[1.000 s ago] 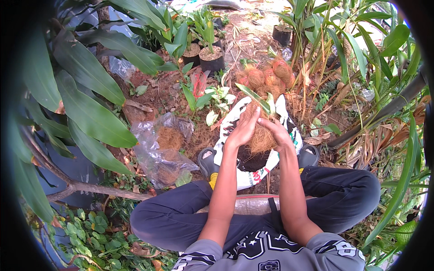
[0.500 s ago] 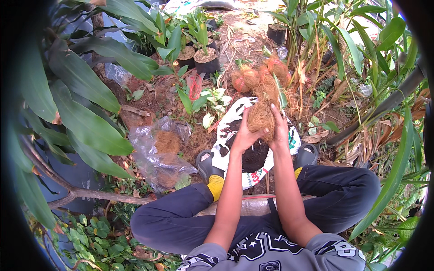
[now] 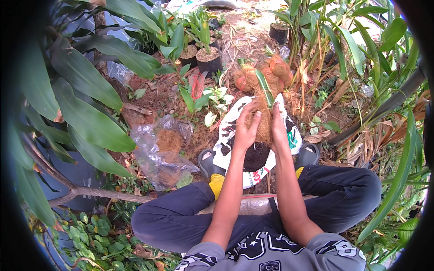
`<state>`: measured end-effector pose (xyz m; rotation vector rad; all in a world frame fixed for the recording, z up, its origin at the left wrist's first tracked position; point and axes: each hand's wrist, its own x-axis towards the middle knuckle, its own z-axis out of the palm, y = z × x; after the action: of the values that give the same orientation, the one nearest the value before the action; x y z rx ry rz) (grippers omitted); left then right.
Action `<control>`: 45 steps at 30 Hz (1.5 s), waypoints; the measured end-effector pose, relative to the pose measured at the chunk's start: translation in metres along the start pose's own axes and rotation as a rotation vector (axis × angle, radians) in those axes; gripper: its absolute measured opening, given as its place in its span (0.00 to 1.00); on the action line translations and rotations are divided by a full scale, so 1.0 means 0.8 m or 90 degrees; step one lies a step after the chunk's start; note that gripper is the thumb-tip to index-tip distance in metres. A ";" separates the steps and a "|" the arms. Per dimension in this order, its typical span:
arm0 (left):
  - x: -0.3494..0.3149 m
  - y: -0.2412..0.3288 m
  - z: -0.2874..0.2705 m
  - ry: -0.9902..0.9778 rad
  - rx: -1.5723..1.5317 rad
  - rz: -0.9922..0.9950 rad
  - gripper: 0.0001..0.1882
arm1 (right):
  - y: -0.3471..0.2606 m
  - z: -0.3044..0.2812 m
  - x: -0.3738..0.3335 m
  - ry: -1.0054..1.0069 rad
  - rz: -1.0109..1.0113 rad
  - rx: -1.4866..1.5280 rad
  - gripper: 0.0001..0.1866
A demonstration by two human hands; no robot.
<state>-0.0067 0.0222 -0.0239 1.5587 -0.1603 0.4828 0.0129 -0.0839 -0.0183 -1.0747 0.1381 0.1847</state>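
Between my palms I hold a bundle of brown coconut fibre [image 3: 263, 121] with a green leaf [image 3: 265, 88] sticking out of its far end. My left hand [image 3: 247, 124] curves round the bundle's left side, thumb raised. Against the right side presses my right hand [image 3: 279, 124], its fingers fairly straight and pointing away from me. Beneath both hands lies an open white plastic sack [image 3: 223, 147] with dark soil [image 3: 256, 157] in it. The lower end of the bundle is partly hidden by my hands.
Just beyond the sack sit several fibre-wrapped balls [image 3: 279, 67] tied with reddish string. A clear plastic bag [image 3: 151, 158] of loose fibre lies left of my foot. Black potted plants [image 3: 209, 61] stand farther off. Broad leaves [image 3: 90, 117] crowd the left; a dark pipe [image 3: 384, 110] slants at right.
The fibre bundle has turned between my hands, and the green leaf now shows more fully, left of where it was. My fingers have shifted around the fibre.
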 end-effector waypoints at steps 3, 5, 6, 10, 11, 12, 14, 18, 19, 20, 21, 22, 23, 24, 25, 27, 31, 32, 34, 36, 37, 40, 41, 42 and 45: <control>-0.003 0.001 0.000 -0.008 -0.037 -0.040 0.20 | -0.004 0.006 -0.006 -0.026 -0.058 -0.011 0.34; -0.004 0.004 0.001 0.003 -0.045 -0.056 0.19 | -0.005 0.008 -0.008 -0.044 -0.073 -0.030 0.34; -0.004 0.009 0.007 0.024 -0.058 -0.064 0.17 | -0.005 0.003 -0.006 -0.043 -0.056 -0.033 0.33; -0.002 0.026 0.018 0.085 -0.065 -0.075 0.17 | 0.002 -0.002 -0.001 0.023 -0.060 -0.114 0.32; -0.001 0.026 0.020 0.094 -0.071 -0.091 0.17 | 0.003 -0.003 0.000 0.009 -0.078 -0.109 0.33; -0.001 0.025 0.020 0.118 -0.065 -0.093 0.17 | 0.002 0.001 -0.001 -0.006 -0.093 -0.104 0.33; 0.001 0.020 0.021 0.167 -0.054 -0.097 0.17 | 0.001 0.008 -0.008 -0.013 -0.089 -0.082 0.33; 0.004 0.014 0.014 0.187 -0.124 -0.133 0.18 | 0.011 0.010 -0.007 0.003 -0.109 -0.083 0.31; 0.004 0.016 0.015 0.191 -0.139 -0.137 0.19 | 0.016 0.006 -0.002 0.010 -0.123 -0.100 0.30; 0.005 0.018 0.015 0.195 -0.154 -0.142 0.20 | 0.021 0.003 0.002 0.016 -0.137 -0.118 0.29; 0.006 0.022 0.011 0.177 -0.223 -0.201 0.22 | 0.015 0.006 -0.002 -0.012 -0.127 -0.121 0.28; 0.007 0.028 0.004 0.158 -0.292 -0.260 0.23 | 0.009 0.008 -0.007 -0.040 -0.118 -0.124 0.28; 0.007 0.032 0.000 0.137 -0.361 -0.318 0.25 | 0.002 0.011 -0.012 -0.067 -0.108 -0.127 0.27; 0.006 0.036 -0.003 0.167 -0.367 -0.372 0.24 | -0.004 0.016 -0.016 -0.075 -0.122 -0.159 0.26; 0.005 0.030 -0.007 0.147 -0.353 -0.383 0.23 | -0.009 0.022 -0.020 -0.084 -0.135 -0.191 0.26; 0.003 0.018 -0.012 0.106 -0.327 -0.405 0.22 | -0.011 0.022 -0.021 -0.091 -0.141 -0.227 0.25; 0.006 0.025 -0.010 0.111 -0.246 -0.352 0.19 | 0.006 0.013 -0.009 -0.081 -0.182 -0.277 0.25; 0.007 0.021 -0.010 0.109 -0.265 -0.334 0.19 | 0.012 0.011 -0.006 -0.077 -0.212 -0.296 0.25; 0.006 0.012 -0.013 0.110 -0.299 -0.299 0.19 | 0.011 0.015 -0.006 -0.104 -0.251 -0.302 0.26; 0.005 0.010 -0.013 0.143 -0.306 -0.316 0.17 | 0.006 0.020 -0.010 -0.116 -0.265 -0.281 0.27; 0.006 0.011 -0.014 0.160 -0.310 -0.323 0.16 | -0.001 0.026 -0.015 -0.115 -0.260 -0.257 0.27; 0.010 -0.014 -0.024 0.188 -0.517 -0.366 0.16 | 0.000 0.021 -0.010 -0.108 -0.203 -0.099 0.29; 0.009 -0.021 -0.029 0.190 -0.562 -0.357 0.17 | 0.003 0.017 -0.007 -0.105 -0.175 -0.032 0.31; 0.010 -0.022 -0.034 0.189 -0.607 -0.351 0.17 | -0.002 0.017 -0.013 -0.080 -0.126 -0.011 0.28; 0.010 -0.030 -0.051 0.174 -0.676 -0.330 0.20 | 0.005 0.005 -0.008 0.063 -0.088 -0.071 0.27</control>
<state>0.0017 0.0651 -0.0436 0.4447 0.1827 0.1293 0.0057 -0.0787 -0.0186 -1.2006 0.1434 0.0139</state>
